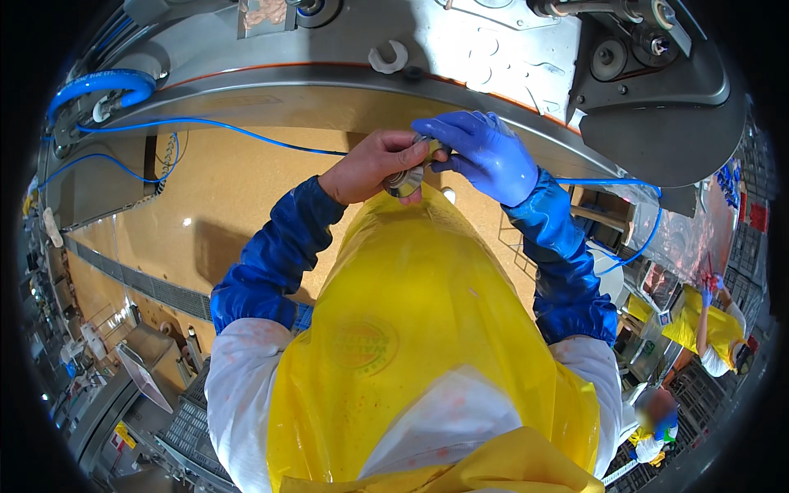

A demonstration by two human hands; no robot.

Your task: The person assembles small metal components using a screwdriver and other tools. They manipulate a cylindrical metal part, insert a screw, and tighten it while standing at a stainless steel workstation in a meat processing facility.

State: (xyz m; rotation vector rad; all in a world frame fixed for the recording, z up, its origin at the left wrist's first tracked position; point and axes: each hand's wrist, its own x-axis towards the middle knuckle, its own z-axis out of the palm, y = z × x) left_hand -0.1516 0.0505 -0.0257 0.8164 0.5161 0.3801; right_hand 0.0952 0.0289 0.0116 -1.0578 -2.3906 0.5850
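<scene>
My bare left hand is closed round a shiny round metal part with a ringed, cylindrical body. In a blue glove, my right hand pinches the upper end of the same piece, thumb and fingers bent over it. Both hands meet in front of my yellow apron, just short of the machine's edge. The fingers cover much of the part, so its exact kind cannot be told. Behind the hands runs a thin blue hose; whether it touches the part is hidden.
A metal machine table curves across the top, bearing a C-shaped grey piece and rollers at right. A thick blue hose loops at far left. A floor drain grate lies left. Two co-workers stand far right, one in a yellow apron.
</scene>
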